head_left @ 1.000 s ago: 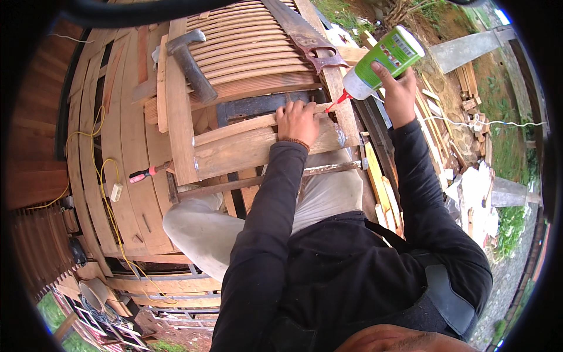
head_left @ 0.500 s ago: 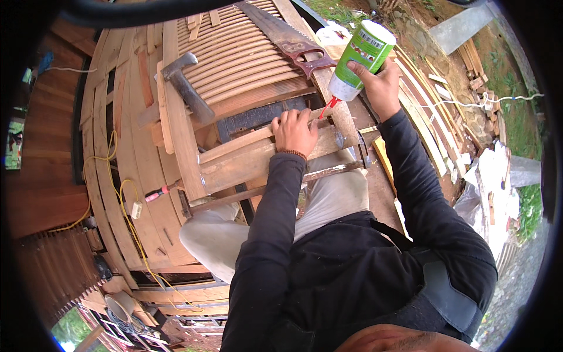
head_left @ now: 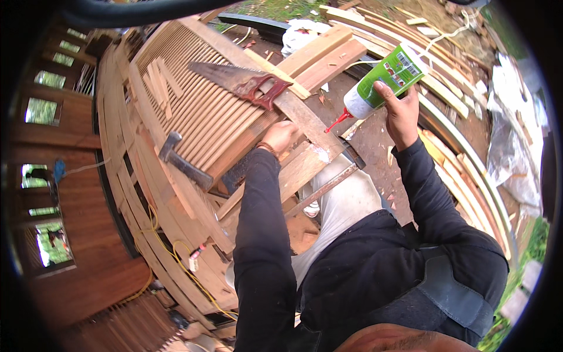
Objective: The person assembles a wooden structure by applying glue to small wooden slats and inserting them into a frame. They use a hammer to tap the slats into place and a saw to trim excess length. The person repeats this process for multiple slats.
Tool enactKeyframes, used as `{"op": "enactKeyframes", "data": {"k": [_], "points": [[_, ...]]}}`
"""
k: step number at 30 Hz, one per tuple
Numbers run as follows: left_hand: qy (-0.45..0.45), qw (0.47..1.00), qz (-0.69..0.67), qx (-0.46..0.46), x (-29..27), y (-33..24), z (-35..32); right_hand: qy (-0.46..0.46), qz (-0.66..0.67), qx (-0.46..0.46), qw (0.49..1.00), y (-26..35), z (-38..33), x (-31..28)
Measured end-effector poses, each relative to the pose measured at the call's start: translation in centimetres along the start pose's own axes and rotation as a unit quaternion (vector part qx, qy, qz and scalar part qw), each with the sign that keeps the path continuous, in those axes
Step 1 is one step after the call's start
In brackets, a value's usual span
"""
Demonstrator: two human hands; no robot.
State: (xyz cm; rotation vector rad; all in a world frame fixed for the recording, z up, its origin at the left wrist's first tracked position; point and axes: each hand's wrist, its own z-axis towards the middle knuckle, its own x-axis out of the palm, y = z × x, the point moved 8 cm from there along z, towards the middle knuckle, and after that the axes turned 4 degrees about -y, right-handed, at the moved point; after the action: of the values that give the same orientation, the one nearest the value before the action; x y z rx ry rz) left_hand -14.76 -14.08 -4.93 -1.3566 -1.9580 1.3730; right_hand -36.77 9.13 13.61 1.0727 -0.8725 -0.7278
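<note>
Well, at the far left stands a brown plank wall [head_left: 88, 217] with several openings. Right of it, a platform of long boards [head_left: 120, 132] carries a yellow cord [head_left: 155, 218]. Next comes a large wooden frame filled with slim parallel slats [head_left: 196, 108]; a few loose strips [head_left: 157, 88] lie across these. A hammer [head_left: 186, 167] rests on the frame's left side, and a tool with a red handle [head_left: 198, 251] lies near the lower left corner. Farther right, a handsaw [head_left: 237, 83] lies over the slats, its reddish-brown handle reaching the right-hand rail.

Just below that handle, the left hand [head_left: 280, 136] is down at the frame, a beaded bracelet [head_left: 267, 146] around its wrist. Its fingers are curled, but their tips are hidden, so I cannot tell whether they grip the wood. A whitish smear [head_left: 321, 152] marks the frame's lower right corner.

Above that corner, a green and white bottle [head_left: 381, 85] is tipped, its red nozzle [head_left: 338, 119] pointing down and left; contact with the wood cannot be told. The right hand [head_left: 403, 114] has its fingers wrapped around the bottle, thumb on the near side. At the far right lies crumpled plastic sheeting [head_left: 509, 138].
</note>
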Motion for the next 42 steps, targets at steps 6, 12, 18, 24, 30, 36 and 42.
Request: {"op": "enactKeyframes", "data": {"k": [6, 12, 18, 24, 30, 36, 42], "points": [[0.033, 0.990, -0.083, -0.109, 0.0, -1.7, -1.7, -0.015, -0.009, 0.029, 0.999, -1.6, -1.0, -1.7], [0.089, 0.984, -0.102, -0.117, 0.6, -2.1, -2.2, -0.015, 0.006, 0.054, 0.998, -2.1, -1.4, -1.5], [0.148, 0.977, -0.072, -0.137, 0.7, -1.8, -1.8, -0.021, -0.003, 0.059, 0.998, -2.0, -1.6, -1.8], [0.148, 0.979, -0.089, -0.108, 1.1, -2.3, -2.9, -0.018, -0.014, 0.047, 0.999, -1.7, -1.5, -2.4], [0.130, 0.986, -0.072, -0.075, 1.1, -2.4, -3.0, -0.002, 0.001, 0.045, 0.999, -1.3, -1.6, -0.4], [-0.173, 0.942, 0.242, 0.152, -0.4, 0.2, -5.9, 0.066, 0.028, 0.036, 0.997, -0.9, -2.1, 4.5], [-0.360, 0.853, 0.331, 0.186, 1.2, -1.6, -12.5, 0.154, -0.028, 0.006, 0.988, -2.1, -1.7, 10.0]]}}
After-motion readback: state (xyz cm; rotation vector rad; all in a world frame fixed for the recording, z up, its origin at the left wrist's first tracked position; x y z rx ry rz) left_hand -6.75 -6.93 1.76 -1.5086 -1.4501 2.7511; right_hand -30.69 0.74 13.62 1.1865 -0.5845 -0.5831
